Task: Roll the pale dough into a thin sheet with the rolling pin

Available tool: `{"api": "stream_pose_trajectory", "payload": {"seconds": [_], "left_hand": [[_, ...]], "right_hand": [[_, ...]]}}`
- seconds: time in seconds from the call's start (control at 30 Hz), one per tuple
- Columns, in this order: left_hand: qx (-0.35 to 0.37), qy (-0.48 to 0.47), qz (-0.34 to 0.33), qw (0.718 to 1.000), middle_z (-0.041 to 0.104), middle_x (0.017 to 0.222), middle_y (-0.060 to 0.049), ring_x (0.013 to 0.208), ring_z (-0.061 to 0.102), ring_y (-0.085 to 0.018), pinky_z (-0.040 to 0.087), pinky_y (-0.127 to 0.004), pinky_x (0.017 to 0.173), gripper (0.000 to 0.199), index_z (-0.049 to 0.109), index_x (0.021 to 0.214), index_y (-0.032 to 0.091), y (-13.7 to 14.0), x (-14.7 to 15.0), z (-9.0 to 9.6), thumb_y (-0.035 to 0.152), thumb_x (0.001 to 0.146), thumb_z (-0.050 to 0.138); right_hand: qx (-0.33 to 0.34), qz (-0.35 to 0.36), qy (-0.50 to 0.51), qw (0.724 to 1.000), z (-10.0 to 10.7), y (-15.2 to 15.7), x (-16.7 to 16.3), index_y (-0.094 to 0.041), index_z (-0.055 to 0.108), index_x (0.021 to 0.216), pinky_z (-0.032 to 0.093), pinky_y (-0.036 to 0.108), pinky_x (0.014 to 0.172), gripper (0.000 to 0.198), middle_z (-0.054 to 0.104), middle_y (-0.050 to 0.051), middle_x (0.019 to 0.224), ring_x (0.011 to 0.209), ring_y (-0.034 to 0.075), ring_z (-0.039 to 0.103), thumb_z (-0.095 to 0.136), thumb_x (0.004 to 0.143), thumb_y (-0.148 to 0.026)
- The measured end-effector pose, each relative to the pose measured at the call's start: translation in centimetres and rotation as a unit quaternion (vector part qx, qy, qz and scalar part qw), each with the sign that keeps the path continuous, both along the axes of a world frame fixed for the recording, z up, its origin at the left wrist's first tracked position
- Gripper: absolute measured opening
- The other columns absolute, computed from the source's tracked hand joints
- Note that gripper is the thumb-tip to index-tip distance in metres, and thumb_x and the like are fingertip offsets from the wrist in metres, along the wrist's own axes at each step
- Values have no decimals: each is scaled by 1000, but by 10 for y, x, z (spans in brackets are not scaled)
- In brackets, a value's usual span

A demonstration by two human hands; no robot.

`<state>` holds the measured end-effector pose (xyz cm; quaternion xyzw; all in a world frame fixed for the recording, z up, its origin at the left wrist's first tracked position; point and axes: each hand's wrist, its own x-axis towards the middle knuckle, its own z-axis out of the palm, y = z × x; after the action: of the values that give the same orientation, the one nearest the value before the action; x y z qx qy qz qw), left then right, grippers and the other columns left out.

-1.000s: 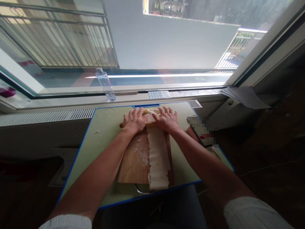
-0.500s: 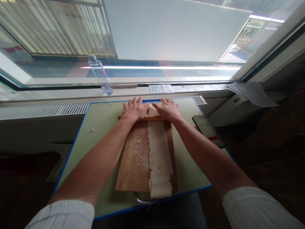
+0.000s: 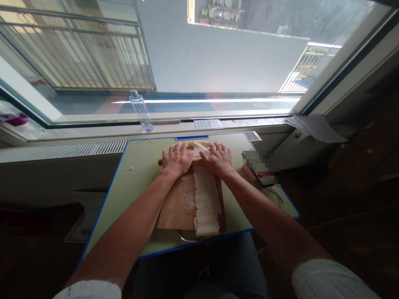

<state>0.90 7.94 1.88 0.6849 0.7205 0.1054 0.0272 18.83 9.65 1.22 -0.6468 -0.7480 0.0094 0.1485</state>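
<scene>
A long strip of pale dough (image 3: 206,203) with ragged edges lies lengthwise on a wooden cutting board (image 3: 174,214). Across its far part rests a wooden rolling pin (image 3: 160,162). My left hand (image 3: 177,159) lies flat on the pin's left part, fingers stretched forward. Over the right part, my right hand (image 3: 219,158) rests the same way, its thumb pointing inward. Both palms hide most of the pin. Beyond the hands, the far end of the dough looks folded or bunched. Flour is scattered on the board's left half, and the strip's near end reaches past the board's edge.
The board sits on a small green table (image 3: 124,195) with a blue rim. A phone-like device (image 3: 262,170), partly pixelated, lies at its right edge. On the windowsill stand a clear plastic bottle (image 3: 141,112) and a gridded sheet (image 3: 204,124); papers (image 3: 314,128) lie farther right.
My view has tilted up, so more of the window shows. Both hands have come slightly nearer along the dough with the pin, and more folded dough shows beyond them.
</scene>
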Motion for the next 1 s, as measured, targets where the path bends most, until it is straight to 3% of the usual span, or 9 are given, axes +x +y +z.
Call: {"api": "stream_pose_trajectory", "payload": {"seconds": [0.13,0.3,0.57,0.77,1.0], "left_hand": [[12,19,-6,1000,42,174,-12,158,37,-32,28,-61,129,70,40,168,23,-14,0,-4,55,108,22],[-3,24,2,1000,42,173,-11,158,38,-32,29,-62,129,68,42,166,26,-11,-1,-4,55,108,23],[-45,-16,14,999,39,176,-10,160,35,-33,20,-67,131,69,40,167,28,19,0,8,55,105,23],[-59,-22,12,998,34,178,-11,161,34,-36,20,-69,131,73,36,169,28,49,-6,5,56,102,26],[-55,-20,4,998,35,177,-12,160,34,-38,20,-72,130,73,38,168,27,76,-10,3,56,102,26]], "right_hand": [[12,-1,-7,1000,-2,-18,1,-21,51,161,29,59,126,71,49,12,168,152,38,39,34,108,-66],[16,1,1,1000,-1,-18,0,-24,56,155,31,57,124,66,53,11,164,149,36,43,35,108,-65],[-46,3,15,999,7,16,-1,-26,49,163,30,61,125,82,45,14,170,154,38,39,34,103,-79],[-98,4,50,994,13,42,-2,-26,42,168,22,66,128,94,37,13,175,160,40,31,28,99,-88],[-127,8,60,990,13,71,-3,-27,39,169,28,66,125,98,36,15,175,160,39,31,27,96,-92]]}}
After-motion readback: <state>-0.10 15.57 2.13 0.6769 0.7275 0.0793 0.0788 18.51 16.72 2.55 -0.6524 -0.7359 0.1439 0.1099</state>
